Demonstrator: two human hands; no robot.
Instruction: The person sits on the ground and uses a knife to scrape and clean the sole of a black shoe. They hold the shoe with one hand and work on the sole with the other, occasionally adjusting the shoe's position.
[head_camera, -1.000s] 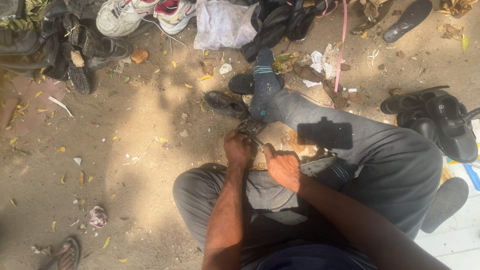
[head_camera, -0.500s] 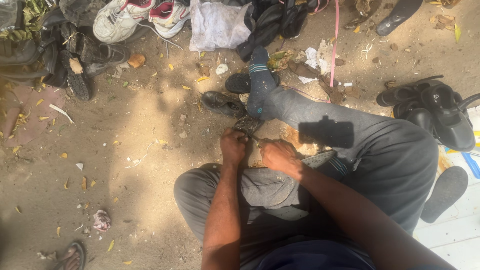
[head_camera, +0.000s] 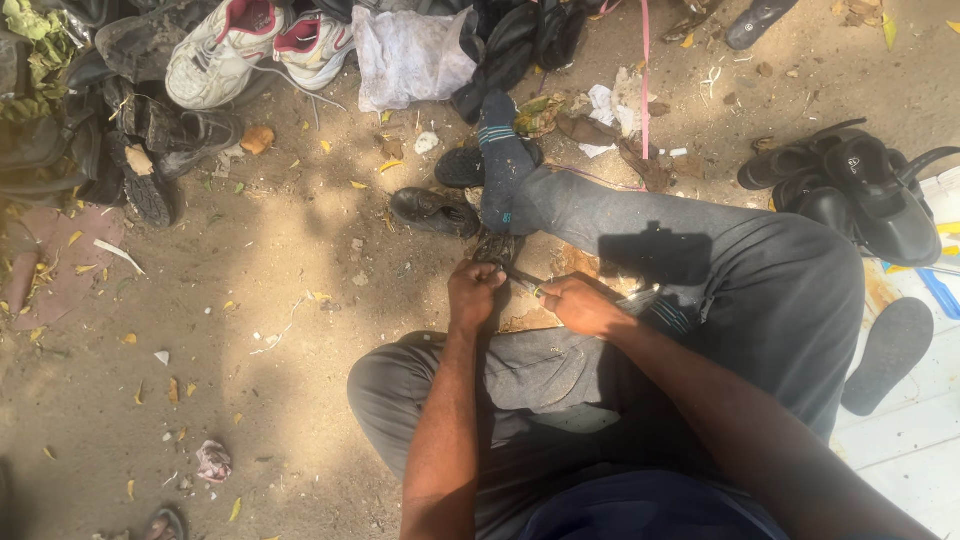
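I sit on dirt ground in grey trousers, with one leg in a dark blue sock (head_camera: 500, 160) stretched forward. My left hand (head_camera: 475, 292) grips a dark worn shoe (head_camera: 497, 248) that lies between my legs. My right hand (head_camera: 580, 303) is closed around a thin tool (head_camera: 524, 283) whose tip points at the shoe, right beside my left hand. Both hands nearly touch over the shoe. Most of the shoe is hidden by my hands.
A black shoe (head_camera: 432, 210) lies just beyond my hands. White and pink sneakers (head_camera: 255, 45), a pale plastic bag (head_camera: 410, 55) and dark shoes (head_camera: 150, 150) pile at the back left. Black sandals (head_camera: 860, 190) and a dark sole (head_camera: 885, 350) lie right. Leaves and scraps litter the ground.
The view has drifted slightly down and right. My hands stay together on the shoe, with only small shifts of the right hand.
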